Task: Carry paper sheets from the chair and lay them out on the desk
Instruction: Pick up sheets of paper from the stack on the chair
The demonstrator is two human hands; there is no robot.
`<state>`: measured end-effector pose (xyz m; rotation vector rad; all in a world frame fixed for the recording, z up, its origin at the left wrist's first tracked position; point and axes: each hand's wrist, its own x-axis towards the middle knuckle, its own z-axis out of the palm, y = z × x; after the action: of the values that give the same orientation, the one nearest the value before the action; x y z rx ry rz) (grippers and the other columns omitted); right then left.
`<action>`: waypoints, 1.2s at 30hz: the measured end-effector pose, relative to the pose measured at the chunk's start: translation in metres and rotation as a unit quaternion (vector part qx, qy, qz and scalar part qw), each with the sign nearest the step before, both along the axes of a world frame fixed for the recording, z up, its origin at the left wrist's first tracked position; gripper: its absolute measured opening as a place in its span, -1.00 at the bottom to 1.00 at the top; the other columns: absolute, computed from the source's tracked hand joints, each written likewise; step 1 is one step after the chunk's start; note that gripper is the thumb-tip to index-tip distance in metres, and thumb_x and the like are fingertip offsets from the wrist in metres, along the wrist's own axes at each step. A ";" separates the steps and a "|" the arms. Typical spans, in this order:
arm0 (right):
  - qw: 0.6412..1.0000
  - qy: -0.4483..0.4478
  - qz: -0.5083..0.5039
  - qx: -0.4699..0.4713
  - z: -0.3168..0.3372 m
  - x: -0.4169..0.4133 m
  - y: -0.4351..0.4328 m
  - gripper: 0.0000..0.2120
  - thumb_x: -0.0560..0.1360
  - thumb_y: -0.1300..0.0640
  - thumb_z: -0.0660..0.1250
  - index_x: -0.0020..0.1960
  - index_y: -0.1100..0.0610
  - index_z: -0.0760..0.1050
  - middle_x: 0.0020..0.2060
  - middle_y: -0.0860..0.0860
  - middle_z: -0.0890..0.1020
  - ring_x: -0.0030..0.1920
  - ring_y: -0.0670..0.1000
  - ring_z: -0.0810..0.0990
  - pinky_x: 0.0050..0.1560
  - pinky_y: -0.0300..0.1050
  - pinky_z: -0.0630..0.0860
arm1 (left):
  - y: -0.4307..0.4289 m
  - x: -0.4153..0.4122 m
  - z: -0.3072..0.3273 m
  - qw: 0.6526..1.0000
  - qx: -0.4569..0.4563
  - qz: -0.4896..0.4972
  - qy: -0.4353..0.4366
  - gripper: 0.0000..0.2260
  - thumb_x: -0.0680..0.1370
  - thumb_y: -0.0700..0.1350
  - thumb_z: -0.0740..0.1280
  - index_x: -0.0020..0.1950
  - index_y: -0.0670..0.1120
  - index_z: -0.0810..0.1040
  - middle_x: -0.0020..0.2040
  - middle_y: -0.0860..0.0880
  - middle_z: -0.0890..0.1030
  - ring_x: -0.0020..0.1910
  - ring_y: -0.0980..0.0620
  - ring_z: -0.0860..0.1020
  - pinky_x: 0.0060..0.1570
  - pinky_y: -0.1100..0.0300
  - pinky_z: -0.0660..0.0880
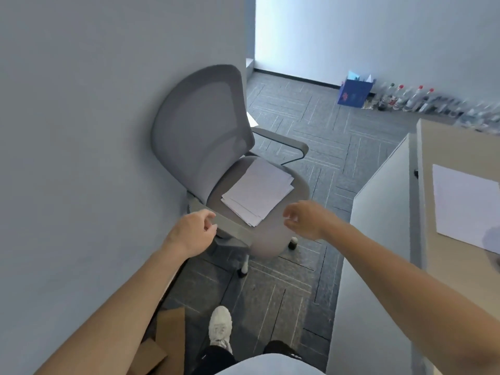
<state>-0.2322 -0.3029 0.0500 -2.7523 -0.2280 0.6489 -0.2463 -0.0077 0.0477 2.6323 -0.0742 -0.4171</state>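
A loose stack of white paper sheets [257, 194] lies on the seat of a grey mesh office chair [200, 125] that stands against the left wall. My left hand [193, 232] hovers over the chair's near armrest with its fingers loosely curled, holding nothing. My right hand [304, 219] reaches in from the right, just short of the stack's near corner, fingers relaxed and empty. One white sheet [465, 207] lies flat on the beige desk [457, 142] at the right edge.
A white desk side panel [378, 212] borders a narrow carpeted aisle between chair and desk. Brown cardboard [167, 339] leans low on the left wall. A blue bag [354, 93] and several bottles [405, 98] line the far wall. My white shoe [220, 327] is on the carpet.
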 end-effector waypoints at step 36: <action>0.694 0.206 -0.642 0.254 -0.410 0.316 0.001 -0.62 0.57 0.15 0.19 0.38 0.14 0.36 0.14 -0.02 0.50 0.14 0.06 0.55 0.10 -0.06 0.48 | -0.128 0.495 -0.395 0.958 0.082 -0.028 0.274 -0.70 0.48 -0.25 0.21 0.21 -0.20 0.45 0.23 -0.18 0.48 0.10 -0.18 0.51 -0.07 0.14 0.42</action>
<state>0.0842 -0.3018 -0.3599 -1.5192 1.2862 0.5695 0.2491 -0.1359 -0.3474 2.5743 0.0690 -1.1980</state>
